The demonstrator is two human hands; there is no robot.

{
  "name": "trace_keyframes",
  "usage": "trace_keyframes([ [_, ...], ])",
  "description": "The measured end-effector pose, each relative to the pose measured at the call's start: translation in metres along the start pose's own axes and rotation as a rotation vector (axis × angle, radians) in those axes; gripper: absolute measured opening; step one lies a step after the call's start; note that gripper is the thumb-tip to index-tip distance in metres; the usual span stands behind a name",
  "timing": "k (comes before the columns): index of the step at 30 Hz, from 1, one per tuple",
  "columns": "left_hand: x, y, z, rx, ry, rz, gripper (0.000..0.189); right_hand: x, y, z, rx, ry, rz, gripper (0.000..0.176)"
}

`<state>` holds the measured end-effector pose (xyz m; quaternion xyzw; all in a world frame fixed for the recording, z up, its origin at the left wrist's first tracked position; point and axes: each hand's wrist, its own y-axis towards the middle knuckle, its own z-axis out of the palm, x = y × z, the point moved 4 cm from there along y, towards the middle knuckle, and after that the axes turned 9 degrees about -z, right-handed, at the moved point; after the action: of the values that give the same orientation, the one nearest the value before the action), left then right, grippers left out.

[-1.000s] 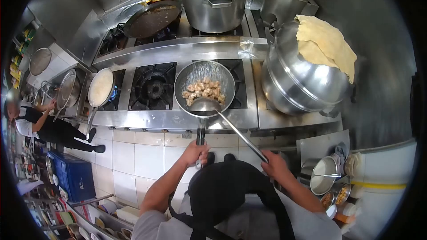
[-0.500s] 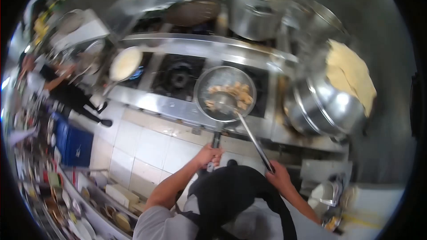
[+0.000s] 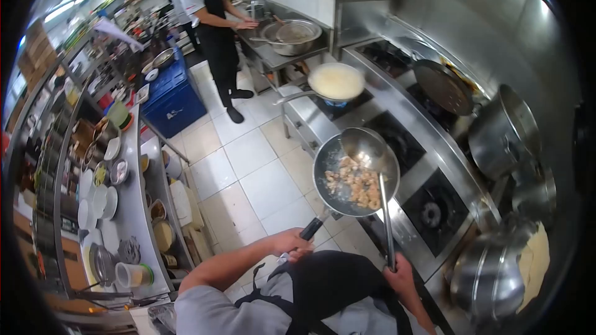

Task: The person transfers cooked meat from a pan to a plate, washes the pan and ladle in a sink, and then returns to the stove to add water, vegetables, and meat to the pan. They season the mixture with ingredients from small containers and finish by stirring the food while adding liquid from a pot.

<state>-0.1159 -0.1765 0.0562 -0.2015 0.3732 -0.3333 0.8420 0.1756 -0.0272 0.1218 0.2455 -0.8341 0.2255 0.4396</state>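
Readable text: none anywhere in this kitchen from where I stand.
Blue crate (image 3: 177, 96), on the floor at the far left: a small white mark (image 3: 174, 113) on its side, too small and blurred to make out as letters.
Cardboard boxes (image 3: 36, 46), on the far left shelves: any print is lost in the blur.
Tub with a green lid (image 3: 133, 273), near left on the counter: no label I can read.
Wok (image 3: 327, 164) and ladle (image 3: 363, 146), near the stove on the right: nothing legible on either.
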Motion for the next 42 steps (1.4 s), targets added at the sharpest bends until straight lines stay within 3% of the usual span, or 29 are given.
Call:
trace_keyframes([
  [3,0.007,-0.041,-0.032,-0.105,-0.111,0.034,0.025,-0.004,0.045,0.033,0.145,-0.04,-0.085,0.017],
  [11,0.024,-0.117,-0.088,-0.47,-0.367,0.282,0.024,0.098,0.167,0.101,0.341,-0.53,-0.291,0.029],
  [13,0.021,-0.131,-0.098,-0.486,-0.434,0.331,0.023,0.105,0.221,0.122,0.351,-0.589,-0.621,0.028],
  [17,0.008,-0.148,-0.111,-0.573,-0.534,0.417,0.025,0.184,0.303,0.173,0.498,-0.807,-0.876,0.028],
  [24,-0.033,-0.144,-0.143,-0.759,-0.694,0.591,0.022,0.213,0.399,0.244,0.688,-0.807,-0.974,0.029],
  [26,-0.048,-0.139,-0.155,-0.826,-0.732,0.601,0.022,0.195,0.406,0.254,0.926,-0.62,-0.801,0.028],
  [27,-0.054,-0.137,-0.16,-0.875,-0.751,0.6,0.022,0.202,0.404,0.262,0.953,-0.621,-0.813,0.028],
  [29,-0.063,-0.129,-0.173,-0.925,-0.773,0.602,0.022,0.202,0.389,0.275,1.19,-0.638,-0.27,0.026],
  [30,-0.063,-0.124,-0.182,-0.92,-0.804,0.621,0.022,0.203,0.388,0.279,1.214,-0.644,-0.272,0.026],
  [32,-0.061,-0.121,-0.198,-0.901,-0.858,0.649,0.022,0.205,0.379,0.29,1.443,-0.44,-0.04,0.02],
  [33,-0.062,-0.122,-0.201,-0.909,-0.874,0.654,0.022,0.213,0.379,0.296,1.46,-0.447,-0.044,0.02],
  [35,-0.063,-0.124,-0.206,-0.957,-0.861,0.6,0.023,0.226,0.373,0.307,1.55,-0.262,0.192,0.016],
  [42,-0.044,-0.151,-0.237,-0.883,-0.895,0.615,0.02,0.286,0.373,0.361,1.575,-0.168,0.389,0.02],
])
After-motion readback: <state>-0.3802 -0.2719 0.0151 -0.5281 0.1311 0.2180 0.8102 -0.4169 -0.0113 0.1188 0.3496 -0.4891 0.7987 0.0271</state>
